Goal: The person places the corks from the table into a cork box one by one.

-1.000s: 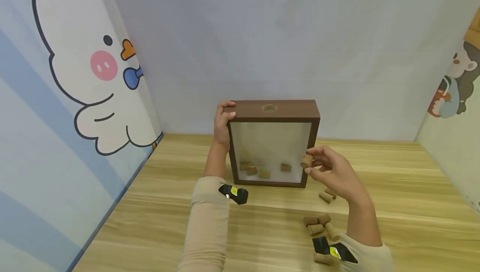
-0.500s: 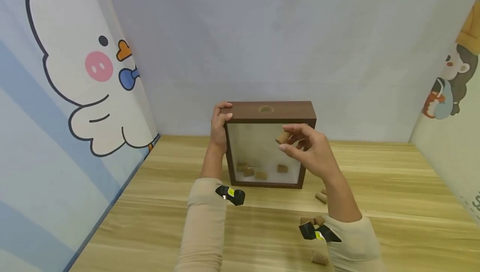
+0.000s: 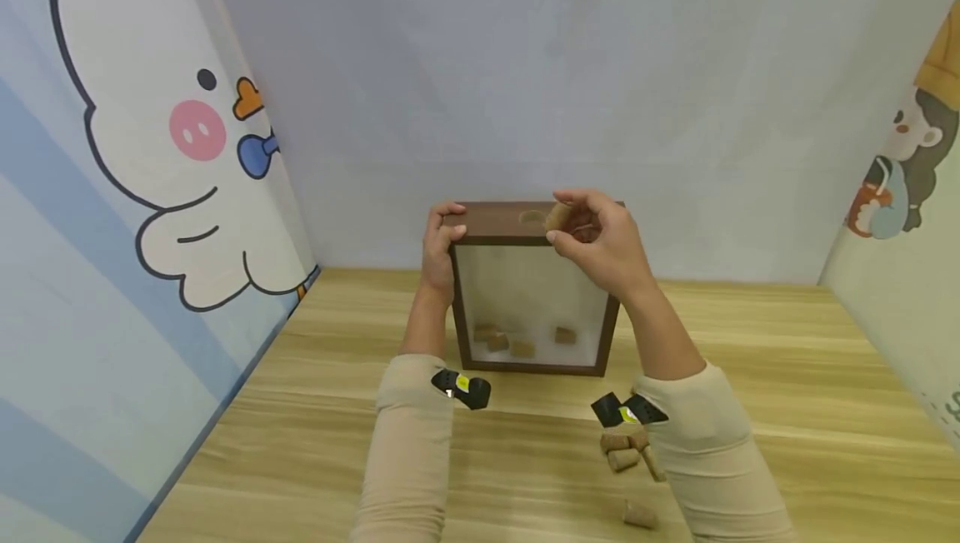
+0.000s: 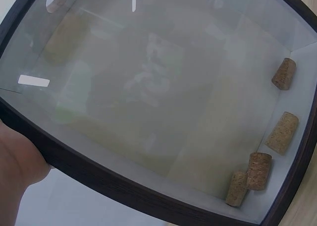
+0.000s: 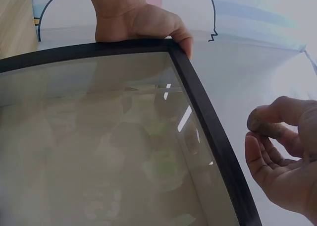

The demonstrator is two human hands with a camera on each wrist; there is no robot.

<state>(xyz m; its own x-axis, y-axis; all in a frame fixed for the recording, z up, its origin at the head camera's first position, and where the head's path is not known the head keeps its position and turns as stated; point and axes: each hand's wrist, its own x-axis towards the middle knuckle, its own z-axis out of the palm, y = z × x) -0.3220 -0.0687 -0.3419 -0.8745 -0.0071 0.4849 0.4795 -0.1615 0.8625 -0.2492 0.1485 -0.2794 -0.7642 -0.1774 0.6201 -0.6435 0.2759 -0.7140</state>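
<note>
A dark wooden box frame with a clear front stands upright on the table, a round hole in its top. My left hand grips its upper left corner, thumb in front and fingers over the top. Between thumb and fingers my right hand pinches a cork, tilted, just right of the hole and close over the top edge. In the right wrist view that cork shows beside the frame's edge. Several corks lie inside along the bottom, among them a darker cork.
Several loose corks lie in a cluster on the wooden table, partly beside the right sleeve. A single cork lies nearer the front. A pale curtain hangs behind the frame, and a printed panel stands at left.
My right hand has carried the cork up and left, from the frame's right side across its front to beside the top hole. My left hand keeps its grip on the corner.
</note>
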